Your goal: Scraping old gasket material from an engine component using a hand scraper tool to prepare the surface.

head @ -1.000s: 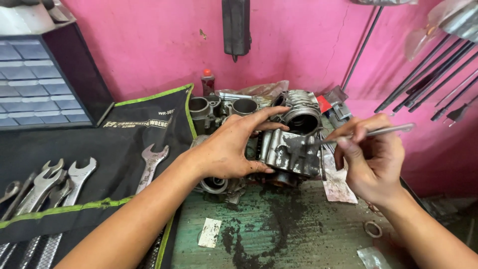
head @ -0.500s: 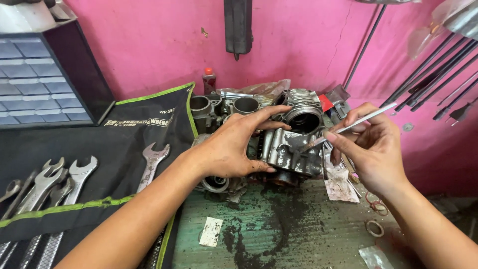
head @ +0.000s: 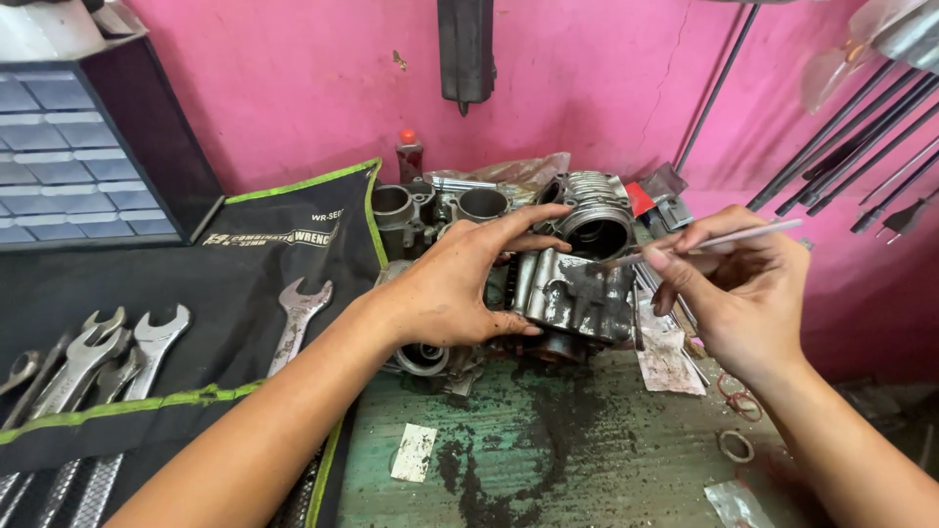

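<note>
My left hand (head: 460, 284) grips the greasy grey metal engine casting (head: 577, 293), fingers spread, near the green worktop's (head: 587, 460) back edge; my right hand (head: 738, 288) pinches a thin metal pick (head: 719, 240), tip touching the casting's top.

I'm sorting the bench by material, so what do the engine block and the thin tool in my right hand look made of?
Engine block: probably cast aluminium, going by its dull grey, grimy, ribbed surface. Thin tool: looks like bare metal, slim and pale with a slight shine; the exact metal is unclear.
</note>
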